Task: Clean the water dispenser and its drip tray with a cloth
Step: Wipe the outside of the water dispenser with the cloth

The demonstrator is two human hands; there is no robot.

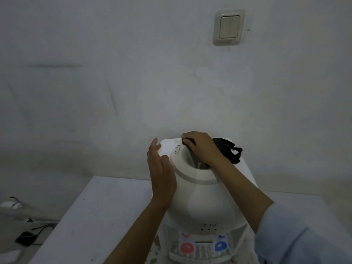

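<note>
A white table (99,216) stands against a pale wall, its top slightly scuffed. A white water dispenser (202,199) sits directly on it toward the right side, its drip tray (200,253) at the near edge.

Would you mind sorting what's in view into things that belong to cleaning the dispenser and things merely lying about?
Job: water dispenser; black cloth under the right hand; left hand steadying its side; drip tray.
Lying about: light switch; dark objects and cables on the floor.
</note>
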